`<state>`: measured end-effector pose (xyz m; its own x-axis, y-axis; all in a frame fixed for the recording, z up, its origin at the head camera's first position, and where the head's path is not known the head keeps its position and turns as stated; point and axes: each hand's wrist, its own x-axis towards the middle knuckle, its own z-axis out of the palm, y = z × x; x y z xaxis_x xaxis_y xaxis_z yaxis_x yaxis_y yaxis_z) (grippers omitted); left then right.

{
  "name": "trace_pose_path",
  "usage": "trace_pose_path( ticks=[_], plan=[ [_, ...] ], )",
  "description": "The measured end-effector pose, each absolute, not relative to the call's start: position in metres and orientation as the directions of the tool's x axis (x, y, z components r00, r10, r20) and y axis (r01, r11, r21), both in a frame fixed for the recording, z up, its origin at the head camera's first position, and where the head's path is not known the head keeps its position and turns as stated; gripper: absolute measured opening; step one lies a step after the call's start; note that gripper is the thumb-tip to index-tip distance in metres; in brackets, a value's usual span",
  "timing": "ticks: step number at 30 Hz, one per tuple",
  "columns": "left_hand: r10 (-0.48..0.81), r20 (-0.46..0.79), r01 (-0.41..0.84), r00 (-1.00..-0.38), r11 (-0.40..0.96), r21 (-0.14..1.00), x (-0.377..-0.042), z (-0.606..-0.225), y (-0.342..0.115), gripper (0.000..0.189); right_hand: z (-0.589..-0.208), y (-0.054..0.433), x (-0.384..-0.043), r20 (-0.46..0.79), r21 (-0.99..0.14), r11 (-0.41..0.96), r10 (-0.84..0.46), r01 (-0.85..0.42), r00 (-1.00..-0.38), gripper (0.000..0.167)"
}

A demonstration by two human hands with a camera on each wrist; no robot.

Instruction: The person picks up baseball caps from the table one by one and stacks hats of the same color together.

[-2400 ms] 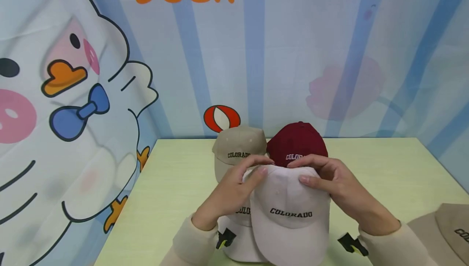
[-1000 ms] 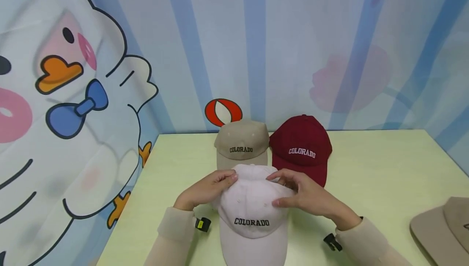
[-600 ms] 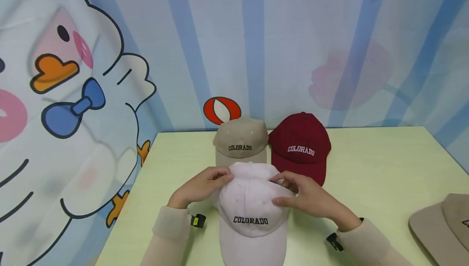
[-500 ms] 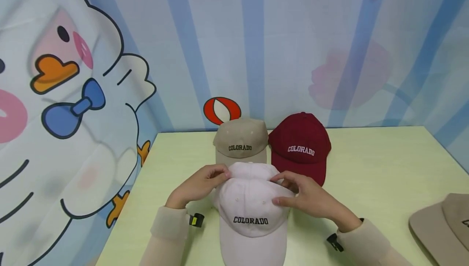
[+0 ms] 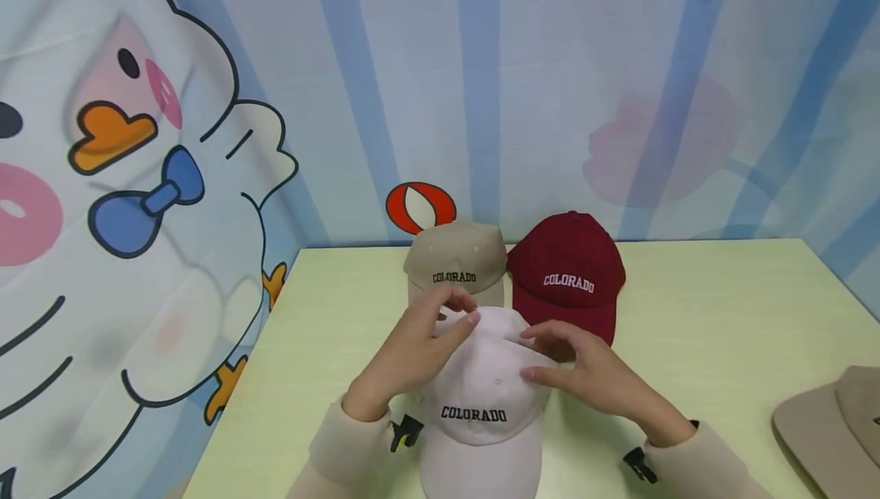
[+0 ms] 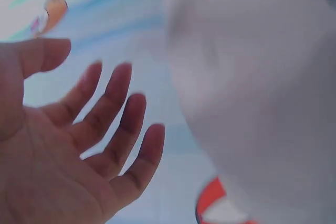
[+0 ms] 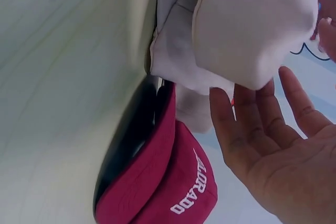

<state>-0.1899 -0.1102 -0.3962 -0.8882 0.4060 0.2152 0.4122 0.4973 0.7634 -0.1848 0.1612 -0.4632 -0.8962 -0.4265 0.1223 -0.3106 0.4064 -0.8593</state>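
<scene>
A white baseball cap (image 5: pixel 474 388) lettered COLORADO is in the middle of the head view, its brim toward me. It overlaps a second white cap (image 5: pixel 498 321), whose crown top shows behind it. My left hand (image 5: pixel 412 346) hovers over the front cap's upper left, fingers loosely bent. In the left wrist view its fingers are spread, apart from the blurred white cap (image 6: pixel 257 93). My right hand (image 5: pixel 594 373) is at the front cap's right side. In the right wrist view its fingertips (image 7: pixel 223 98) reach the cap's edge, with the thumb held away.
A beige cap (image 5: pixel 454 254) and a dark red cap (image 5: pixel 567 270) stand side by side at the table's back. Another beige cap (image 5: pixel 825 422) lies at the right edge. The pale yellow table (image 5: pixel 722 315) ends at a printed cartoon backdrop (image 5: pixel 550 102).
The front white cap came down and left, over the other white cap. My left hand then let go of its left edge and moved right over the crown. The right hand barely moved lately.
</scene>
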Motion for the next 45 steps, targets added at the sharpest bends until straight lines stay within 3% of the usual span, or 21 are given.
trace_pose_path(
  ticks=[7,19,31,41,45],
  plan=[
    [0.451,0.197,0.392,-0.870,0.393,0.831,-0.168,-0.394,-0.066,0.034,-0.457,0.177,-0.174,0.098,-0.881,0.397,-0.377,-0.256,-0.921,0.039],
    [0.501,0.033,0.145,-0.865,0.186,0.972,-0.144,-0.403,-0.007,0.068,-0.452,0.216,-0.151,0.121,-0.837,0.493,-0.252,-0.235,-0.960,0.030],
    [0.400,-0.068,-0.055,-0.914,0.044,0.998,-0.130,-0.411,0.043,0.065,-0.460,0.251,-0.134,0.034,-0.799,0.592,-0.133,-0.106,-0.991,0.046],
    [0.326,-0.172,-0.164,-0.930,0.053,0.985,-0.124,-0.418,0.079,0.060,-0.464,0.283,-0.123,0.137,-0.766,0.631,-0.028,-0.124,-0.990,0.043],
    [0.311,-0.220,-0.207,-0.925,0.075,0.975,-0.120,-0.423,0.096,0.064,-0.467,0.296,-0.121,0.120,-0.753,0.654,0.027,-0.073,-0.992,0.048]
  ],
)
